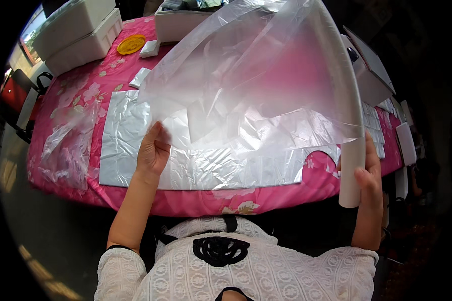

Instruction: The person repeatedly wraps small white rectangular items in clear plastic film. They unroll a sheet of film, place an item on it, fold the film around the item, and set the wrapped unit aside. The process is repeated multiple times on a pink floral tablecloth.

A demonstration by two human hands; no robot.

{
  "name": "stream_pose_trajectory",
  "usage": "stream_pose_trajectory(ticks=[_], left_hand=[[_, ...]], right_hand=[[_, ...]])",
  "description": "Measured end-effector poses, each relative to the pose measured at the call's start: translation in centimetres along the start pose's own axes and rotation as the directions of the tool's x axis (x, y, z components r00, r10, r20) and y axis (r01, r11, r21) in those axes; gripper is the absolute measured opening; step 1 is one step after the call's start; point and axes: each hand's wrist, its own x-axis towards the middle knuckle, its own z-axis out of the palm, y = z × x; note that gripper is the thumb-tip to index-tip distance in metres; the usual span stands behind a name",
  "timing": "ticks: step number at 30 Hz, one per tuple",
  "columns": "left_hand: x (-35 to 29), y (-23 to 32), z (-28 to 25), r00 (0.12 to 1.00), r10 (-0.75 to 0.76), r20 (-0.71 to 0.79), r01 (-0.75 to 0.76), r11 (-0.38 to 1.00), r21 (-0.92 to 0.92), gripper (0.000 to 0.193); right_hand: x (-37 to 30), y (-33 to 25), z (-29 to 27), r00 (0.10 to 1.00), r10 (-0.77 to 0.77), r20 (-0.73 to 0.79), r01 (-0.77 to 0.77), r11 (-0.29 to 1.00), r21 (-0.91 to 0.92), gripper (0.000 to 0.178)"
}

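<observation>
My left hand (pixel 154 150) pinches the lower left corner of a clear plastic film (pixel 226 85), its thumb and fingers closed on the edge. My right hand (pixel 370 170) wraps around the lower end of a long whitish roll (pixel 350 100). The film stretches from this roll across to my left hand, see-through and creased. Under it a flat silver plastic bag (pixel 206 168) with a rounded cut-out at its right end lies on the pink flowered tablecloth (pixel 319 183). The roll's bottom end sticks out past the table's near edge.
Crumpled clear plastic (pixel 68 150) lies on the left. Behind are a yellow round tray (pixel 131 44), small white packets (pixel 149 48) and white foam boxes (pixel 80 42). Another white box (pixel 176 26) stands at the back. On the right are folded silver bags (pixel 373 128) and a white box (pixel 369 83).
</observation>
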Motion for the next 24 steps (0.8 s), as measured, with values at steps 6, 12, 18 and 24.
stream_pose_trajectory(ticks=[6,12,18,24], left_hand=[[-4.5,5.1,-4.6,0.928,0.171,-0.330,-0.052,0.939,0.339,0.019],[-8.0,8.8,-9.4,0.893,0.279,-0.354,-0.058,0.850,0.524,0.026],[-9.2,11.2,-10.8,0.808,0.394,-0.438,-0.060,0.794,0.605,0.020],[-9.5,11.6,-11.5,0.776,0.543,-0.323,-0.153,0.658,0.737,0.012]], right_hand=[[-2.1,10.1,6.4,0.968,0.231,0.097,-0.216,0.965,-0.150,0.083],[-4.9,14.9,11.1,0.916,0.392,0.089,-0.362,0.900,-0.242,0.083],[-5.4,14.1,12.3,0.933,0.347,0.090,-0.243,0.797,-0.553,0.088],[-4.8,13.9,12.5,0.939,0.319,0.133,-0.164,0.751,-0.639,0.088]])
